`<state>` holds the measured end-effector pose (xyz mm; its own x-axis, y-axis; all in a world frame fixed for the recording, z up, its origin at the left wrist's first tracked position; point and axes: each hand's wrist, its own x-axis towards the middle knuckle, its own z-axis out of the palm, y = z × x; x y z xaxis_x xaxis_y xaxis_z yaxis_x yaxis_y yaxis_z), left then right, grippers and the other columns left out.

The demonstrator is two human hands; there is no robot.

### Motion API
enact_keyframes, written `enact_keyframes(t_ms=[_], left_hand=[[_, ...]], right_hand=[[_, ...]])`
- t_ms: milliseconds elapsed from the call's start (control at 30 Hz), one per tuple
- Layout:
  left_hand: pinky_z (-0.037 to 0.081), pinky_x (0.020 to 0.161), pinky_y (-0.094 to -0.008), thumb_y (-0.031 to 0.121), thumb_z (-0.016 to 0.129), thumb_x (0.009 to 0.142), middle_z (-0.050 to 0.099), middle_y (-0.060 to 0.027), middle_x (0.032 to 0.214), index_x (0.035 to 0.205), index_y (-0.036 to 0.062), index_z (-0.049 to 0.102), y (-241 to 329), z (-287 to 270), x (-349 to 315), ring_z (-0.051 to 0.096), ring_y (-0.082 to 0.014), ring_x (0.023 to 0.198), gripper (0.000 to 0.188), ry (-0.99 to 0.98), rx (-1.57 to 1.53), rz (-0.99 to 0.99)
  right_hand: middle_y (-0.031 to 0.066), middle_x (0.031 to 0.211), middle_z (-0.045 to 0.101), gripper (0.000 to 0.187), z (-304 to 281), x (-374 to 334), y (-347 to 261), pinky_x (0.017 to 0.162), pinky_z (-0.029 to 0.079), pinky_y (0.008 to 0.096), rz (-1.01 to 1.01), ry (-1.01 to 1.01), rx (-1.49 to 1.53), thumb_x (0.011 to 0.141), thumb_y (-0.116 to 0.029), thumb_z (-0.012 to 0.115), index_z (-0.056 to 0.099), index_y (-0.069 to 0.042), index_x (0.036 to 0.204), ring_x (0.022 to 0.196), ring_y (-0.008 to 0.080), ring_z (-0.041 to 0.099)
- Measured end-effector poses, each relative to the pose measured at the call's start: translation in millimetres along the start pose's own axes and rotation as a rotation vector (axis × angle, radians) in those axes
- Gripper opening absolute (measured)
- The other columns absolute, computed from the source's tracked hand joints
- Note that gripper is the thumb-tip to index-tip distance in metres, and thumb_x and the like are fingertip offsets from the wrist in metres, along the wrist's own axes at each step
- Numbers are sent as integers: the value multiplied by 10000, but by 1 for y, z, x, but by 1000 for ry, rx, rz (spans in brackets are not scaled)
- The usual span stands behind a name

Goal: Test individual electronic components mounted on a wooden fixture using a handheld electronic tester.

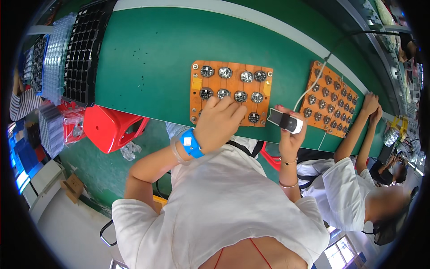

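An orange fixture board lies on the green table in front of me, with rows of round black-and-silver parts set in it. Over its lower left half, my left hand is closed, fingers curled down among the parts. Its fingertips and thumb are hidden, so whatever they pinch cannot be made out. Just off the board's right edge, my right hand grips a white-and-black handheld device with a flat silvery end pointing left. A pale cable passes down close to this hand.
Another orange board with round parts lies to the right, near a co-worker's hands. Black trays and clear trays stand at the left end. Tiny dark pieces dot the green tabletop. A red stool stands below.
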<state>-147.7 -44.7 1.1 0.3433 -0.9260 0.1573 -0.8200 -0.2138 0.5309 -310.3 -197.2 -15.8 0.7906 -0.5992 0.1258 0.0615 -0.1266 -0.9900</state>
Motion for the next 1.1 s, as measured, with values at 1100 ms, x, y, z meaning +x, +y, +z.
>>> enact_keyframes(t_ms=[1100], left_hand=[[374,860,-378,102,607,752,520,-114,841,796,25,583,24,39,14,566,-219,782,92,130,27,164]], right_hand=[[221,1221,542,327,0,-12,23,1001,405,432,107,89,29,939,-120,524,398,4,1213,1150,334,536]])
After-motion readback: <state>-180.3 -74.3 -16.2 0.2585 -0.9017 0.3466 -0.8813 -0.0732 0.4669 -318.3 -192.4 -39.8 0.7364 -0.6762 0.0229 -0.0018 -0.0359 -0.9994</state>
